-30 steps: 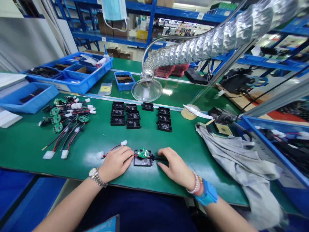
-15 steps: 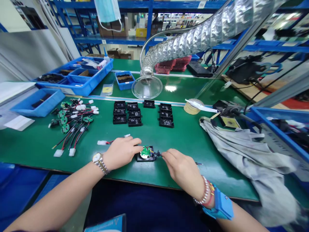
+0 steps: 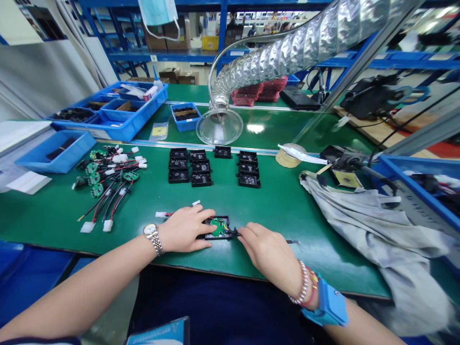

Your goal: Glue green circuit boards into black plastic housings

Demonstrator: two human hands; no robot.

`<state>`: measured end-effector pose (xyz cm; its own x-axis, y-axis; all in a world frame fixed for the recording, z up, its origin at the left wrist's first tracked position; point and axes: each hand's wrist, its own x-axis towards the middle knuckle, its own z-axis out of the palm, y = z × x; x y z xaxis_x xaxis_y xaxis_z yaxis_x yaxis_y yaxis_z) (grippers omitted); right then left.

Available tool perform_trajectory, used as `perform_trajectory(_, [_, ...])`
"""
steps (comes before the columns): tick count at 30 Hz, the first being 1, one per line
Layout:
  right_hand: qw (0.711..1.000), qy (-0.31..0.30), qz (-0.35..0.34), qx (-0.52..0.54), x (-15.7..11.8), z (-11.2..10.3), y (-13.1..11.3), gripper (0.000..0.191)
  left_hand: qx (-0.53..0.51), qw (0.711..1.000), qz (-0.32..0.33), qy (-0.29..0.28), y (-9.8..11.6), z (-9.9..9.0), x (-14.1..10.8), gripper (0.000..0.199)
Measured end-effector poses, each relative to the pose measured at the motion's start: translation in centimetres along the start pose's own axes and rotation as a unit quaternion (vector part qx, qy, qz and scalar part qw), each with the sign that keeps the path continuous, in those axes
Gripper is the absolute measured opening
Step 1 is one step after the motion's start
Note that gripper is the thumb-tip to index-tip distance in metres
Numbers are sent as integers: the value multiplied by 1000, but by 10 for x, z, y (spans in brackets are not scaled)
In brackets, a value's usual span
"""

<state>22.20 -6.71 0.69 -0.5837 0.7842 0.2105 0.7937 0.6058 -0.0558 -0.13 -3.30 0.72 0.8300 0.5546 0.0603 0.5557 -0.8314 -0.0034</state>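
Observation:
A green circuit board lies inside a small black case near the table's front edge. My left hand rests at the case's left side, fingers spread, one fingertip touching the board. Black cable leaves the case on the right, pinched between the thumb and fingers of my right hand; its loose end shows beyond that hand. From behind my left hand a white connector sticks out on red wires. Further back stand several open black cases in stacked columns.
Wired green boards lie heaped at the left, near blue bins. A silver duct with a clear hood hangs behind the cases. On the right are a tape roll, grey cloth and a blue bin.
The board now sits lower and flatter in the case. My left hand has spread its fingers and shifted slightly right; my right hand still pinches the cable.

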Motion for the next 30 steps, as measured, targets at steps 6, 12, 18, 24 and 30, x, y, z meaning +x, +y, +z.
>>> perform_trajectory(6, [999,-47,6,-14,8,-1,0,15,29,999,4,-13,4,5,-1,32])
perform_trajectory(12, [996,-83,14,2,11,-1,1,14,10,1000,-9,0,7,14,-8,25])
perform_trajectory(18, [997,-59,-25,46,12,3,9,18,-1,1000,-12,13,10,19,-10,24])
perform_trajectory(24, [993,9,-77,91,15,15,13,18,3,1000,-8,6,10,19,-9,23])
perform_trajectory(30, [994,-6,-78,76,19,26,17,19,4,1000,-3,7,9,23,-12,22])
